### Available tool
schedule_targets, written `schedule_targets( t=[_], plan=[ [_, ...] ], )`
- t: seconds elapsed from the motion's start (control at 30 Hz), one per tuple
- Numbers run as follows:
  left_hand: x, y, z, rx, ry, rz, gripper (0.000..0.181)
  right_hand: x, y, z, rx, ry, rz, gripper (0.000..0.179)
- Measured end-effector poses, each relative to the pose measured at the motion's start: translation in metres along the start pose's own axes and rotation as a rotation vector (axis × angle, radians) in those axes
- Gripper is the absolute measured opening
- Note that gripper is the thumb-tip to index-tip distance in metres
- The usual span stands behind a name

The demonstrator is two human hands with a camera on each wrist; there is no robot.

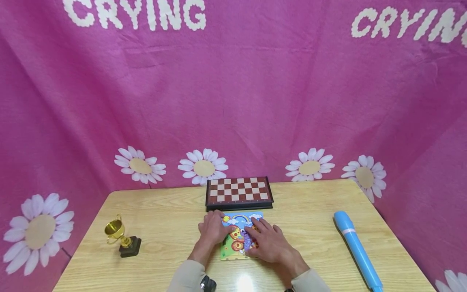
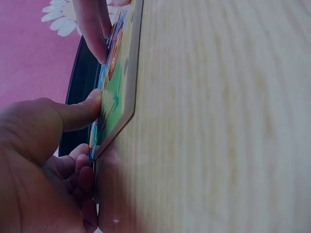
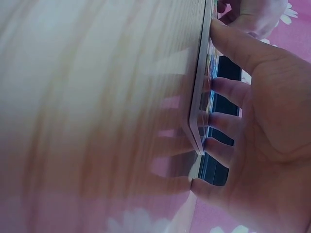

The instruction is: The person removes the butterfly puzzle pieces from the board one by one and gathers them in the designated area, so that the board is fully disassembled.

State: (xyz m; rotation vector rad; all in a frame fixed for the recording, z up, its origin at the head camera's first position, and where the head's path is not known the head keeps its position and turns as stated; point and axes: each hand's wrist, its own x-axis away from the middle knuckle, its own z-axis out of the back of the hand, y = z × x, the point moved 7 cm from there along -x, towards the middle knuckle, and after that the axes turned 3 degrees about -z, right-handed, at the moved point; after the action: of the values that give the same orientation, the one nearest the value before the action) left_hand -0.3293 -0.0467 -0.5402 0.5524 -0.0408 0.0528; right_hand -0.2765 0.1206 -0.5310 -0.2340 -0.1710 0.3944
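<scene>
A flat wooden picture puzzle [image 1: 228, 251] with a bright cartoon scene of a rainbow and animals lies on the table. My left hand [image 1: 211, 231] holds its left side; in the left wrist view the thumb [image 2: 82, 114] presses the picture while the other fingers curl at the board's edge. Over the right part spreads my right hand [image 1: 270, 241], its fingers covering some of the picture. In the right wrist view the thumb and several fingers [image 3: 226, 121] touch the board's face, and the little finger reaches the tabletop beyond its corner.
Behind the puzzle, close to it, stands a folding checkerboard box [image 1: 238, 191]. A gold trophy cup on a black base [image 1: 130, 246] is at the left, a blue stick-shaped thing [image 1: 355, 247] at the right. A pink daisy-print cloth [image 1: 237, 101] hangs behind the wooden table [image 1: 164, 247].
</scene>
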Motion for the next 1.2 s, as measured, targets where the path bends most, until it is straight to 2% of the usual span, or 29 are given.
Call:
schedule_targets(
  t=[0.4, 0.7, 1.0, 1.2],
  plan=[
    [-0.0004, 0.0005, 0.0021, 0.029, 0.012, -0.014, 0.05, -0.0033, -0.0006, 0.0021, 0.02, -0.013, -0.009, 0.07],
    [0.0006, 0.0008, 0.0013, 0.053, 0.007, -0.054, 0.05, -0.0036, -0.0018, -0.0004, 0.013, -0.021, -0.036, 0.068],
    [0.0001, 0.0042, 0.0034, 0.083, 0.01, -0.126, 0.042, -0.0047, -0.0002, 0.0012, 0.042, -0.002, -0.053, 0.064],
    [-0.0009, 0.0026, 0.0051, 0.108, 0.018, -0.133, 0.031, -0.0048, -0.0009, 0.0011, 0.048, -0.003, -0.043, 0.063]
  ],
)
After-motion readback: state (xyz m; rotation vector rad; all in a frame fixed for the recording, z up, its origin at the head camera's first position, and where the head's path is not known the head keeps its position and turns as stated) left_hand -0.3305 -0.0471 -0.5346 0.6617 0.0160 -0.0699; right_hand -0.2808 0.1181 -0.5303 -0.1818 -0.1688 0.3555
